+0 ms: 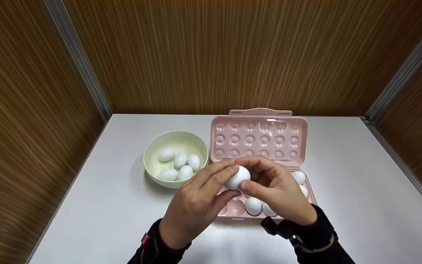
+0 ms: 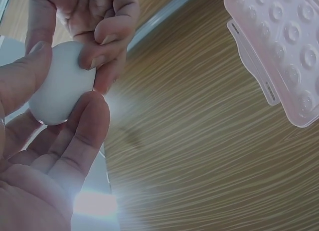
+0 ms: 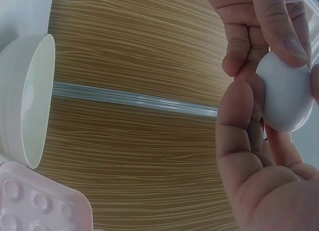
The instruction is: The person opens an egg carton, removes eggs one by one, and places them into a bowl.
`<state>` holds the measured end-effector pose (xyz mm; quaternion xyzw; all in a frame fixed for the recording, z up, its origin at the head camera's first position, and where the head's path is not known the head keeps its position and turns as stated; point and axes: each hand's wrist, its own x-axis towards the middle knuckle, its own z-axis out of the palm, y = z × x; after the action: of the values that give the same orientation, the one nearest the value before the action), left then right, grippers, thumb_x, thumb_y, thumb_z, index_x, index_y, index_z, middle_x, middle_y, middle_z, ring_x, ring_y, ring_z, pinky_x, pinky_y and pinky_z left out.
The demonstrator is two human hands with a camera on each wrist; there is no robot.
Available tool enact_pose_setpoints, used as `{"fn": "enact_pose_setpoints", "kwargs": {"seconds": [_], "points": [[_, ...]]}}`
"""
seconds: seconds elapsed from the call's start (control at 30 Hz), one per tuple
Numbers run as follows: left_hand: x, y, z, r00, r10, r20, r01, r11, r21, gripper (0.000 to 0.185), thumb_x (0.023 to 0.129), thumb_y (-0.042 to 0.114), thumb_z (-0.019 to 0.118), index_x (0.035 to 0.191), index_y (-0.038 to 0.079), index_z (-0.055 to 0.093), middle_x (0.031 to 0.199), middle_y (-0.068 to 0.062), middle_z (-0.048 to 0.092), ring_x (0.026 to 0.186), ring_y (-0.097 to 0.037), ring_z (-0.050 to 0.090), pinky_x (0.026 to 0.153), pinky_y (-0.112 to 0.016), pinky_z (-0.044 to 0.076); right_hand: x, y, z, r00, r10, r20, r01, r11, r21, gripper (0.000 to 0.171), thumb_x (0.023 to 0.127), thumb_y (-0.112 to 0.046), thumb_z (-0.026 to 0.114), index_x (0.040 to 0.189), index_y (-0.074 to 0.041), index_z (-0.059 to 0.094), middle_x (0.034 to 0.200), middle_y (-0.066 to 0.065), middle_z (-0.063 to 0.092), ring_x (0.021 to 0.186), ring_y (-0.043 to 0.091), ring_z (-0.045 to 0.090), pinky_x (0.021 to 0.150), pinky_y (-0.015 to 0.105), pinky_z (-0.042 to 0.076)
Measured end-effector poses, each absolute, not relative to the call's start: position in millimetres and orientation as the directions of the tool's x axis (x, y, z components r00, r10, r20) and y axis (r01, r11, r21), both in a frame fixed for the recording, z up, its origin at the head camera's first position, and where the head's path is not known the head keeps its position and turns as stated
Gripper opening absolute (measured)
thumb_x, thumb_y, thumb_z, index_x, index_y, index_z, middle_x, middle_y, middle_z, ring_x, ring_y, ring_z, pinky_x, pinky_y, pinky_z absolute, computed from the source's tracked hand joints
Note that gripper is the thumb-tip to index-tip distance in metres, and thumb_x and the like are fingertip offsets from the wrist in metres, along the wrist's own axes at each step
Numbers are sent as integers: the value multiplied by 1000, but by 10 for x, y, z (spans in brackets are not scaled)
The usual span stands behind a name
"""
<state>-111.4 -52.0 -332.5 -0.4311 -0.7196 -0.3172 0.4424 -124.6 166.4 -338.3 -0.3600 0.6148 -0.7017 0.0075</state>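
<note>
A white egg point(image 1: 238, 178) is held up between both hands, above the pink egg carton point(image 1: 236, 207). My left hand point(image 1: 200, 198) pinches it from the left with thumb and fingers. From the other side my right hand point(image 1: 275, 187) grips it, thumb in front and fingers behind. The left wrist view shows the egg point(image 2: 61, 84) with fingertips of both hands around it, and so does the right wrist view, where the egg point(image 3: 284, 93) is at the right. Several white eggs point(image 1: 253, 206) sit in the carton's cups, partly hidden by the right hand.
Left of the carton stands a pale green bowl point(image 1: 150, 165) with several white eggs point(image 1: 180, 160) inside. The carton's dimpled lid point(image 1: 258, 141) lies folded back behind the base. Wood-grain panels point(image 1: 211, 55) wall the white table point(image 1: 350, 176) at the back and sides.
</note>
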Motion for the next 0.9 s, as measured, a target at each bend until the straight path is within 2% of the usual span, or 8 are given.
{"fn": "enact_pose_setpoints", "kwargs": {"seconds": [0.17, 0.33, 0.57, 0.67, 0.77, 0.9], "points": [[-1119, -512, -3324, -241, 341, 908, 896, 437, 74, 48, 85, 14, 89, 127, 0, 71, 125, -13, 74, 113, -23, 77, 104, -23, 58, -1246, 1656, -3386, -752, -441, 490, -441, -216, -871, 37, 99, 9, 66, 135, 3, 63, 126, 4, 74, 111, 10, 71, 89, 22, 62], [-1129, -504, -3339, -245, 345, 906, 882, 467, 61, 46, 86, 14, 89, 126, 1, 72, 124, -12, 75, 113, -22, 76, 104, -24, 58, -1248, 1657, -3385, -746, -439, 501, -470, -186, -863, 39, 98, 12, 64, 137, 8, 61, 128, 6, 74, 111, 11, 72, 89, 23, 62], [-1150, -506, -3356, -304, 341, 889, 853, 513, 95, 40, 87, 15, 89, 122, 2, 74, 122, -11, 76, 113, -22, 76, 105, -24, 58, -1269, 1657, -3401, -740, -430, 517, -532, -98, -841, 44, 99, 11, 64, 142, 10, 57, 131, 9, 73, 114, 13, 72, 91, 24, 62], [-1183, -541, -3362, -323, 340, 883, 840, 533, 102, 42, 86, 13, 89, 123, 3, 74, 121, -10, 76, 113, -22, 75, 104, -26, 59, -1293, 1671, -3418, -738, -396, 547, -609, 39, -792, 45, 98, 8, 68, 142, 6, 60, 130, 9, 72, 106, 14, 74, 89, 24, 62], [-1223, -587, -3376, -354, 346, 869, 819, 563, 109, 42, 86, 14, 89, 123, 3, 73, 122, -11, 75, 115, -23, 75, 103, -28, 59, -1318, 1718, -3433, -729, -391, 562, -673, 260, -693, 48, 96, -2, 76, 143, -2, 63, 133, 10, 72, 102, 16, 75, 89, 28, 63], [-1273, -646, -3395, -419, 357, 835, 782, 609, 133, 44, 85, 15, 89, 124, 3, 73, 124, -10, 75, 117, -24, 74, 103, -32, 61, -1346, 1813, -3437, -745, -467, 476, -667, 512, -542, 51, 96, -22, 82, 142, -9, 65, 133, 5, 73, 104, 16, 73, 90, 36, 63]]}}
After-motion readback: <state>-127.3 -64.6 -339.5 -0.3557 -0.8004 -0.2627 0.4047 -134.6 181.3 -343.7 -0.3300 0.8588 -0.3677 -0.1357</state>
